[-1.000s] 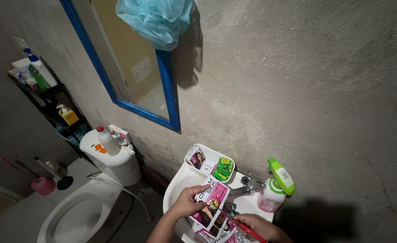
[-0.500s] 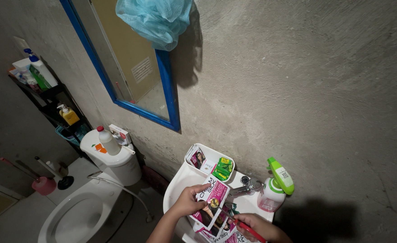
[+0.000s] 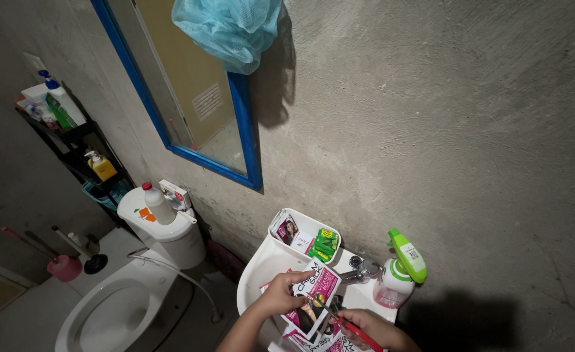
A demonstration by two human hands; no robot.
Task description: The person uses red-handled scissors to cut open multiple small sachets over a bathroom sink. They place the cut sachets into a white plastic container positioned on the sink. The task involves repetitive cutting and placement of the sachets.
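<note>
L hand [image 3: 281,294] pinching pink sachet [image 3: 313,296] by its left edge, held over white sink [image 3: 255,274] | R hand [image 3: 372,328] closed round red-handled scissors [image 3: 339,321], blades at sachet's lower edge | tip: keep sachet taut, cut near edge, clear of my fingers | blade gap: can't tell

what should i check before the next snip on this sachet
1. Left hand grips the pink sachet: ok.
2. Right hand holds the red-handled scissors: ok.
3. Blades meet the sachet's edge: cannot tell, too small.
4. Left fingers clear of the blades: cannot tell.
5. Sachet held over the white sink: ok.
6. Spray bottle stands apart from the hands: ok.
</note>
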